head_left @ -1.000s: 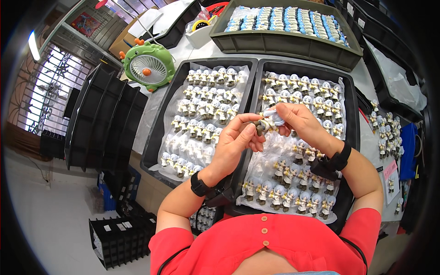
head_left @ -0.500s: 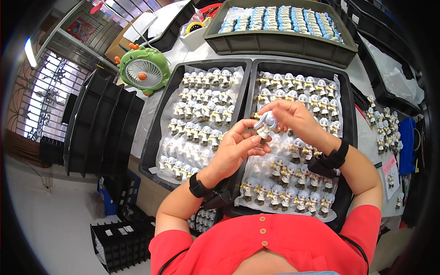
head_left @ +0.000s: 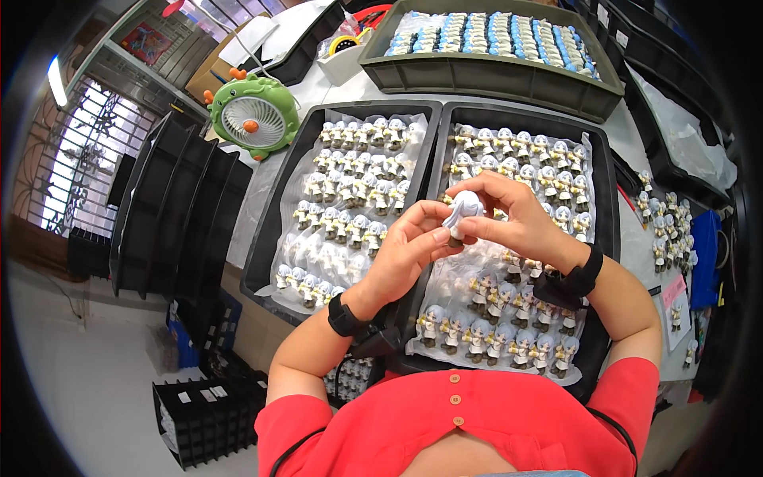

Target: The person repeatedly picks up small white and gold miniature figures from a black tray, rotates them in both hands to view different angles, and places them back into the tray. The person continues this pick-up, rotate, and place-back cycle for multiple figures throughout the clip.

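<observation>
A small figurine [head_left: 462,210] with pale grey hair is pinched between both hands over the right black tray [head_left: 606,208]. My left hand [head_left: 407,253] grips its lower body from the left. My right hand [head_left: 513,216] wraps its head from the right and above. Rows of similar little figurines [head_left: 509,334] fill the right tray, standing on a clear plastic sheet. The left black tray [head_left: 280,208] holds several more rows of figurines [head_left: 350,191]. Both wrists wear black bands.
A green round desk fan [head_left: 253,115] stands at the back left. A grey-green bin [head_left: 493,75] of blue-and-white pieces sits at the back. Stacked black trays [head_left: 167,215] lean at the left. Loose figurines [head_left: 668,230] lie at the right, black crates [head_left: 199,413] on the floor.
Both hands have stayed together on the figurine and shifted slightly nearer and left. The fingers have turned the figurine, so its grey head now shows more clearly.
</observation>
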A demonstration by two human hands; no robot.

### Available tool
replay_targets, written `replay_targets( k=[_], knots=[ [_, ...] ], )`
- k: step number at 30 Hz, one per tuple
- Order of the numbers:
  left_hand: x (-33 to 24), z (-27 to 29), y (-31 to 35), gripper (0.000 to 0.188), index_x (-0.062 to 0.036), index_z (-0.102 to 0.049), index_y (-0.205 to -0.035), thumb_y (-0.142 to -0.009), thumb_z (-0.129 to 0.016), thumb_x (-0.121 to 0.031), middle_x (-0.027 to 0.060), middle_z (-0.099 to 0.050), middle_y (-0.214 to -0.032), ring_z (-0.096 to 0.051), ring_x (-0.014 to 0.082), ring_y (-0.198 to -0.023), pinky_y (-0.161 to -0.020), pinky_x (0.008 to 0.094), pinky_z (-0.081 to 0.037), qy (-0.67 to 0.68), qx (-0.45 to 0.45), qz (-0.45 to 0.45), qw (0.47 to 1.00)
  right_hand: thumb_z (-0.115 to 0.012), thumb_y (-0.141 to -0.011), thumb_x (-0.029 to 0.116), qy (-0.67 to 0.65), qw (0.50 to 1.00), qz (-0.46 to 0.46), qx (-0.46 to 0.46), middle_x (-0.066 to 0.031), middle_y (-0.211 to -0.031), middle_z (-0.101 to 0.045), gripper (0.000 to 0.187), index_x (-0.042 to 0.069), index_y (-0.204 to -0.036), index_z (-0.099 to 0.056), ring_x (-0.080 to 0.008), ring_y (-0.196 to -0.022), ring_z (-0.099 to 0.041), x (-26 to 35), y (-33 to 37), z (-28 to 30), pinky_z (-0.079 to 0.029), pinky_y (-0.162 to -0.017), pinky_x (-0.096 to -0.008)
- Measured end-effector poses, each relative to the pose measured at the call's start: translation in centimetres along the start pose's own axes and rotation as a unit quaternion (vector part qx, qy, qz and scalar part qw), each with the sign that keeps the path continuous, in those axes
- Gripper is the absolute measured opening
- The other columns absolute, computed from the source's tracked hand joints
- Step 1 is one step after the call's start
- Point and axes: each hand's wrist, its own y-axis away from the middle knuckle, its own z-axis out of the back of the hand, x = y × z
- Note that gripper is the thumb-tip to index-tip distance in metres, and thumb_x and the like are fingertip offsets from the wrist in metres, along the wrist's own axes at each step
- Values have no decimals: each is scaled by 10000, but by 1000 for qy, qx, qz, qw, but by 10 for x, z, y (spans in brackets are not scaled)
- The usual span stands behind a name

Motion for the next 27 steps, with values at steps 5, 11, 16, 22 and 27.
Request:
replay_targets(
  k=[5,11,16,22,27],
  knots=[
    [-1,6,-1,251,-79,-488,-1122,-939,-550,-240,108,-605,-1100,-633,269,-1004,-870,364,-509,75,30,45,996,-632,-852,117,-155,984,-80,33,-31,-975,-573,343,14,-1174,-577,-82,-809,-553,-3,1,-3,-463,-695,-229],
    [5,5,-4,371,-76,-458,-1172,-857,-647,-123,43,-597,-1027,-610,128,-889,-780,291,-504,58,62,79,993,-645,-845,122,-177,977,-84,83,-61,-1094,-563,402,-7,-1213,-547,-148,-992,-578,-5,5,-2,-474,-855,-292],
    [-9,1,10,533,-55,-376,-1287,-816,-626,-77,31,-588,-983,-593,100,-861,-725,257,-476,16,56,88,994,-700,-824,213,-200,967,-92,128,-70,-1149,-581,470,0,-1215,-549,-151,-1046,-570,-10,4,-7,-454,-909,-294],
    [-56,33,40,422,-23,-504,-1207,-797,-599,-41,69,-621,-1012,-600,99,-833,-721,220,-495,-102,-25,33,994,-685,-831,339,-167,979,-66,101,19,-895,-549,550,28,-1258,-531,-55,-776,-475,-11,6,-5,-373,-681,-190],
    [-64,83,68,356,3,-550,-1108,-763,-618,-49,49,-647,-843,-591,77,-746,-647,226,-458,-374,-166,8,912,-660,-860,310,-145,985,-64,69,24,-895,-564,498,20,-1247,-540,-36,-784,-481,-15,4,2,-370,-675,-176]
  ],
)
